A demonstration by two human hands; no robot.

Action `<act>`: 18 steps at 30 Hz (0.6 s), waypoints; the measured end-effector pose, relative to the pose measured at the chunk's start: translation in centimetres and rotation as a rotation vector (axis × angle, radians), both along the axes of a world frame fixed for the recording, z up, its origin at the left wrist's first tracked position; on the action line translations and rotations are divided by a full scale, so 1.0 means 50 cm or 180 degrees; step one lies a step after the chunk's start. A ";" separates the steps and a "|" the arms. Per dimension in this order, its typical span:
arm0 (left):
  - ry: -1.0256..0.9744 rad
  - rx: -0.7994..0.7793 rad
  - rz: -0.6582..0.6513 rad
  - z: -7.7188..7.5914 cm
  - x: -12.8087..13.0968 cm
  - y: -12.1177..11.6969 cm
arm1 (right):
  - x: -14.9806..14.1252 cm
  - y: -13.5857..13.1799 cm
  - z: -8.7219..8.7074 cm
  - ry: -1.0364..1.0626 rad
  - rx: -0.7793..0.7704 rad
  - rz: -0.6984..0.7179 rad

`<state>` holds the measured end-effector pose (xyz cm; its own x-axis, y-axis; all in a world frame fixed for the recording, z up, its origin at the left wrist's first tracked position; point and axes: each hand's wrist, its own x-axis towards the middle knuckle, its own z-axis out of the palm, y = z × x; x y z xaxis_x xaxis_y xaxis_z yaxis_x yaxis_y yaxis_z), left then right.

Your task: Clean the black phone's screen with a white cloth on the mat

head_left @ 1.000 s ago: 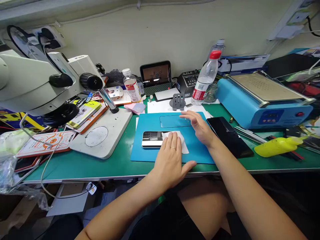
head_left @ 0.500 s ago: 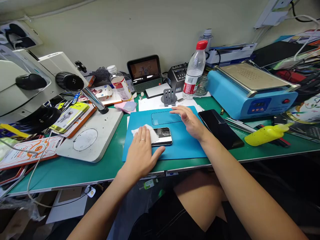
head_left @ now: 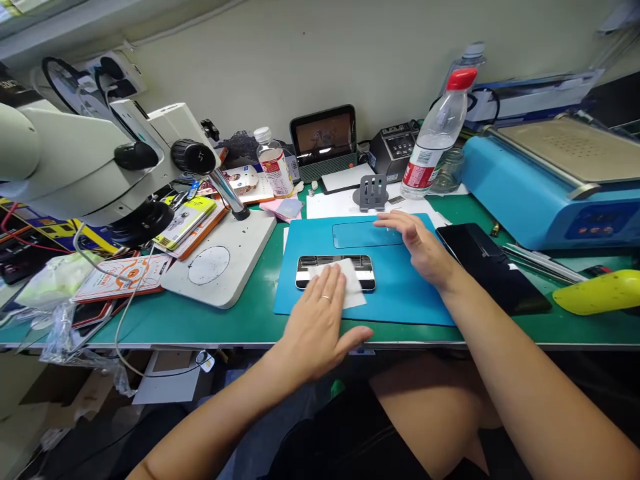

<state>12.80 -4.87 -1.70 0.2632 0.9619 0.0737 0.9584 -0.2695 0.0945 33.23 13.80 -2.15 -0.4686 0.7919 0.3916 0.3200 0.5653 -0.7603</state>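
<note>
A phone [head_left: 367,263] with a shiny, reflecting face lies on the blue mat [head_left: 295,233]. My left hand [head_left: 320,320] rests flat over its middle, fingers stretched out and pressed down on a white wipe [head_left: 353,283]. The wipe covers part of the phone and hangs over its near edge. My right hand [head_left: 417,250] hovers at the mat's right side, open, fingers extended and apart, with nothing seen in it. Behind its fingertips lies a clear, dark-edged glass screen protector [head_left: 355,235], partly hidden by that hand.
At left stands a microscope [head_left: 200,157] on a white base [head_left: 250,253]. A dark tablet-like panel [head_left: 490,260], a yellow bottle [head_left: 597,293] and a blue heating machine [head_left: 525,193] are at right. Behind the mat stand a grey phone stand [head_left: 373,193] and a red-capped bottle [head_left: 435,147].
My left hand has slid the wipe rightward along the phone, from its left end to its middle, uncovering the left end. My right hand stays raised. The view has turned left.
</note>
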 end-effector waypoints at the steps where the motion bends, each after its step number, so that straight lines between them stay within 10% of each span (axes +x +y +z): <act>1: 0.0067 0.0031 0.0144 -0.002 -0.022 -0.010 | 0.000 0.000 0.001 -0.0008 -0.0024 -0.0001; 7: 0.0186 0.0108 0.0650 -0.018 -0.071 -0.020 | 0.004 -0.005 0.000 -0.0057 -0.0076 0.0004; 18: -0.0172 0.0087 0.0394 -0.002 0.082 0.072 | 0.000 -0.013 0.012 0.0303 0.0281 -0.0157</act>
